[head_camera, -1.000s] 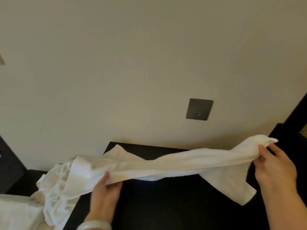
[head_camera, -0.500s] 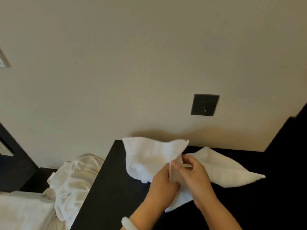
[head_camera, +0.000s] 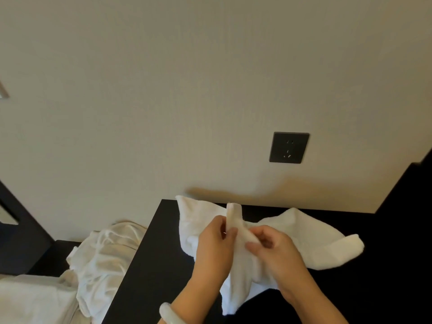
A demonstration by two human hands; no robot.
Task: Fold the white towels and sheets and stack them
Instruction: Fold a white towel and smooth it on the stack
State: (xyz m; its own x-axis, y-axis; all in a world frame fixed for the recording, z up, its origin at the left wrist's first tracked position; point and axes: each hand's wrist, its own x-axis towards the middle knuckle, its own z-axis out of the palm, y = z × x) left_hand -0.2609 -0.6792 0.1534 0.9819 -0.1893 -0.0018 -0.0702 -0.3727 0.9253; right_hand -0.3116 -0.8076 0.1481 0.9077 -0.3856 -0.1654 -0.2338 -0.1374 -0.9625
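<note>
Both hands meet over the black table (head_camera: 145, 265): the left hand (head_camera: 214, 250) and right hand (head_camera: 274, 252) each pinch the white towel (head_camera: 311, 242), its corners bunched upright between them, the rest draped across the tabletop. A crumpled sheet (head_camera: 102, 260) lies left.

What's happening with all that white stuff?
A person is folding a white fluffy towel over a black tabletop. The left hand and right hand both pinch a bunched ridge of it, lifted at the middle, while its right end rests on the top. A crumpled white sheet pile lies at the left.
</note>
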